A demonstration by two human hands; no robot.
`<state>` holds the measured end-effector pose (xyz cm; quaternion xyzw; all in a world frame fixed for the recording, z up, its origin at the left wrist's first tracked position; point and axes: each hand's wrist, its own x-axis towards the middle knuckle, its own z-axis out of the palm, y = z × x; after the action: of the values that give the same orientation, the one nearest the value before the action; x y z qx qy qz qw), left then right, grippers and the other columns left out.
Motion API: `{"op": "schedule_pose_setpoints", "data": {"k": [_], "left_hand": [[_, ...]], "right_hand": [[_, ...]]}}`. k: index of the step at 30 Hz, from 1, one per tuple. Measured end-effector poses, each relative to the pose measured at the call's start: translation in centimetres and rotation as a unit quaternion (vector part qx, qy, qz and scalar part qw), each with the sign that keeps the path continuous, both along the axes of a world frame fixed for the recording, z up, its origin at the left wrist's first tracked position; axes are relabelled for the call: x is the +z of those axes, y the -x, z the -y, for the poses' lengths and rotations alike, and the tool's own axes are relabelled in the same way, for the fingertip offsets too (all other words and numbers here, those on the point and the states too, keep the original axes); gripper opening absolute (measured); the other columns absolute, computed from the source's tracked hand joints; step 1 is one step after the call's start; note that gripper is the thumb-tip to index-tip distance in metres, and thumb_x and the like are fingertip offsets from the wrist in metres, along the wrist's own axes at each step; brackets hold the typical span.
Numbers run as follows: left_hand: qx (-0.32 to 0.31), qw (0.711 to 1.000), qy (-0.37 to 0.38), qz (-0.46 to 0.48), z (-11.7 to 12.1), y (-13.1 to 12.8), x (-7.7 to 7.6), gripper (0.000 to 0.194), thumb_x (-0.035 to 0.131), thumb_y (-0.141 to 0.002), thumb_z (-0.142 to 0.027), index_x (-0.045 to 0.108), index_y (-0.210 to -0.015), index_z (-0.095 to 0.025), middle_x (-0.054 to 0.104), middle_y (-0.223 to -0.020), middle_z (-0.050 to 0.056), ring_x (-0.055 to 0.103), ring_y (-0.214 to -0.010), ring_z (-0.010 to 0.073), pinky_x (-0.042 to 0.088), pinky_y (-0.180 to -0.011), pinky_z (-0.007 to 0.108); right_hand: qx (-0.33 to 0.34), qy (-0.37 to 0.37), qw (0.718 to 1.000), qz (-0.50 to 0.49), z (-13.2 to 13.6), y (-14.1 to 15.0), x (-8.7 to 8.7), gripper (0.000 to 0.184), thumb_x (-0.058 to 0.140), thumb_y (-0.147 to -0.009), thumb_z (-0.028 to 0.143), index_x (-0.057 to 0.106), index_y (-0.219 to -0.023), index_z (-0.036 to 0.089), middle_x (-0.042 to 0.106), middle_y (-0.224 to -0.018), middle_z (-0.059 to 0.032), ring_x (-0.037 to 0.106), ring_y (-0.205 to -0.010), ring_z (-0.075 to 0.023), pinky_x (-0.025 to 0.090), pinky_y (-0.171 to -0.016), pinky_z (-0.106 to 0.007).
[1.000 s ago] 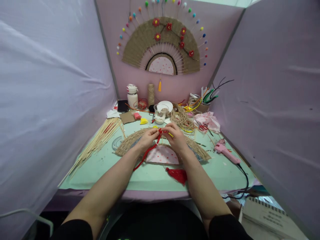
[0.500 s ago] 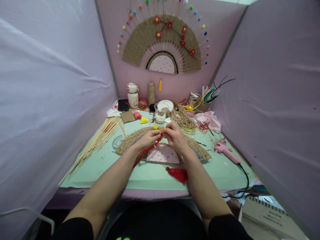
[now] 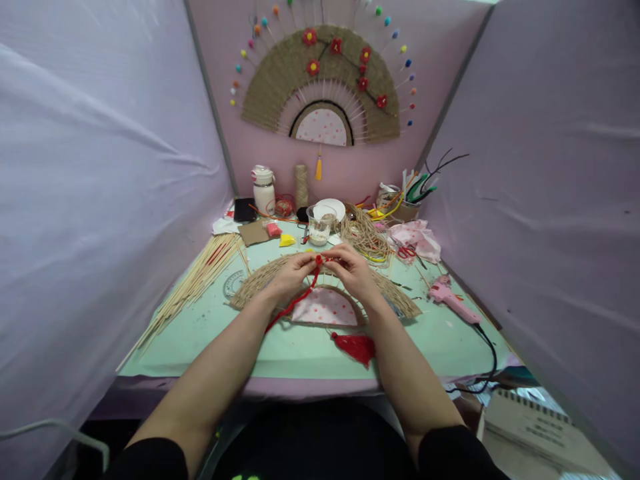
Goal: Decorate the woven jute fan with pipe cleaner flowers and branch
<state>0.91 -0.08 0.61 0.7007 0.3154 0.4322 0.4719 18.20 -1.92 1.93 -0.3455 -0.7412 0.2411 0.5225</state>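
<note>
My left hand (image 3: 294, 275) and my right hand (image 3: 350, 268) meet above the woven twine fan (image 3: 260, 280), fingers pinched on a red pipe cleaner (image 3: 300, 301). Its upper end is bent into a small red shape between my fingertips, while the rest trails down past my left wrist. Just what each fingertip grips is partly hidden. Beneath my hands lies the fan's half-round centre (image 3: 327, 308) of white cloth with red dots. A red tassel (image 3: 355, 348) rests at the fan's lower edge, beside my right forearm.
Bamboo sticks (image 3: 195, 283) spread along the left side. At right lies a pink glue gun (image 3: 453, 300) with its black cord. Behind the fan are a clear cup (image 3: 319, 230), a twine heap (image 3: 363, 230) and red scissors (image 3: 406, 252). A finished fan (image 3: 275, 93) hangs on the back wall.
My fingers have shifted the pipe cleaner's upper end, and a rounded red bit now shows between them. The yellow flower behind is now mostly covered by my hands. The view moved slightly.
</note>
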Motion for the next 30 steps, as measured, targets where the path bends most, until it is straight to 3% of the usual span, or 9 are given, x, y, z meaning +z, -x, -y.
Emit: {"op": "schedule_pose_setpoints", "data": {"k": [5,12,20,26,30], "left_hand": [[0.036,0.999,-0.028,-0.01,0.1,-0.4,0.0,0.025,0.05,-0.085,-0.036,0.058,-0.077,-0.015,0.055,-0.075,0.001,0.049,-0.074,0.0138,0.039,-0.072,0.025],[0.105,0.983,-0.11,-0.099,0.0,-0.4,-0.2,0.019,0.047,-0.085,-0.025,0.063,-0.079,-0.017,0.06,-0.078,0.003,0.051,-0.078,0.0165,0.038,-0.078,0.028],[0.123,0.975,-0.124,-0.137,-0.1,-0.4,-0.5,0.019,0.045,-0.084,-0.022,0.063,-0.08,-0.016,0.06,-0.079,0.004,0.051,-0.08,0.0176,0.038,-0.079,0.03],[0.11,0.986,-0.076,-0.1,0.2,-0.6,-0.2,0.018,0.048,-0.083,-0.026,0.058,-0.072,-0.017,0.054,-0.071,0.001,0.047,-0.073,0.0149,0.036,-0.071,0.026],[0.041,0.997,0.067,0.006,0.3,-0.8,-0.2,0.02,0.055,-0.079,-0.033,0.055,-0.069,-0.015,0.049,-0.067,-0.001,0.044,-0.065,0.0117,0.036,-0.065,0.025]], "right_hand": [[-0.03,-0.007,1.0,-0.005,0.1,0.7,-0.4,0.019,0.067,-0.078,0.027,0.07,-0.096,0.022,0.059,-0.093,-0.0047,0.056,-0.077,-0.0142,0.047,-0.068,-0.028],[-0.066,-0.046,0.997,0.004,-0.1,0.8,-0.7,0.012,0.061,-0.082,0.025,0.071,-0.088,0.021,0.062,-0.085,-0.0046,0.057,-0.078,-0.0153,0.046,-0.07,-0.029],[-0.08,-0.085,0.991,0.057,-0.4,0.5,-1.0,0.014,0.056,-0.086,0.029,0.068,-0.086,0.021,0.064,-0.085,-0.0066,0.058,-0.083,-0.0186,0.046,-0.075,-0.033],[-0.072,-0.065,0.994,0.045,-0.4,0.7,-1.0,0.015,0.054,-0.087,0.029,0.064,-0.082,0.019,0.062,-0.081,-0.0058,0.056,-0.078,-0.0172,0.044,-0.072,-0.031],[-0.052,0.057,0.996,-0.042,-0.7,0.7,-1.1,0.02,0.056,-0.083,0.036,0.064,-0.08,0.017,0.062,-0.077,-0.0032,0.054,-0.07,-0.0141,0.043,-0.065,-0.027]]}}
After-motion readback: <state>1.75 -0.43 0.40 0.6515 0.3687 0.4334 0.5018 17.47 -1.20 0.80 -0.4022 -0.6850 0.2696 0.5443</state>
